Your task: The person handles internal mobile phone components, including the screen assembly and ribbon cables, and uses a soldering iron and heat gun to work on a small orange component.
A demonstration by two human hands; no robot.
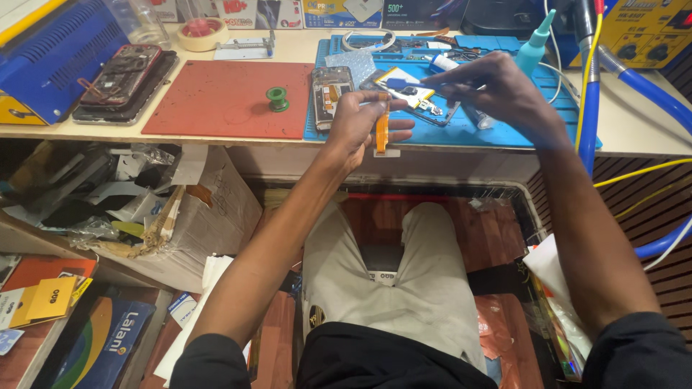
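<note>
My left hand [360, 122] pinches an orange flex ribbon cable [382, 130] that hangs down over the bench's front edge. My right hand [497, 90] holds thin tweezers [404, 90] with a blue grip, their tips pointing left toward the top of the cable. Just behind my hands, an opened phone [330, 94] with its board exposed lies on the blue work mat [504, 130], beside a second opened phone part [425, 104].
A red mat [216, 101] carries a green solder spool [277, 99]. Stacked phones [119, 79] lie at the left by a blue machine [58, 50]. A teal bottle [535, 47], blue hoses [590, 108] and a yellow unit [641, 32] stand right. Boxes and papers clutter the floor.
</note>
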